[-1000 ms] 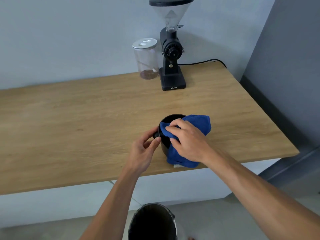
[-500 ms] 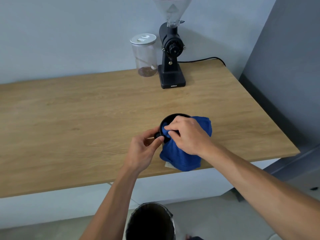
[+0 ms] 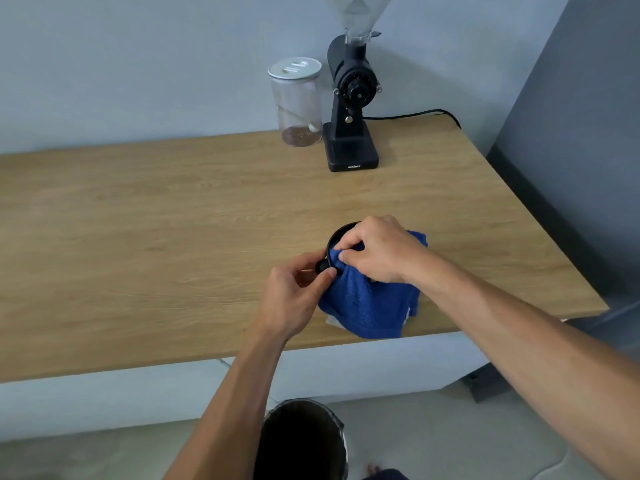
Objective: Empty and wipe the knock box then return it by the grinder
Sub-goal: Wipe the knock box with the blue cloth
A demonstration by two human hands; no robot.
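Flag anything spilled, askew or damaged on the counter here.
Nothing stands out: round black knock box sits upright under the blue terry cloth, both hands on it; no spill visible on the wooden counter.

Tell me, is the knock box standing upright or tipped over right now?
Upright: the knock box stands on the table, its round rim facing up, blue cloth draped over it.

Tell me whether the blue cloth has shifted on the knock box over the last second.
Yes. The blue cloth has slid off the far rim of the knock box toward the table's near edge, now draping the near side under the right hand.
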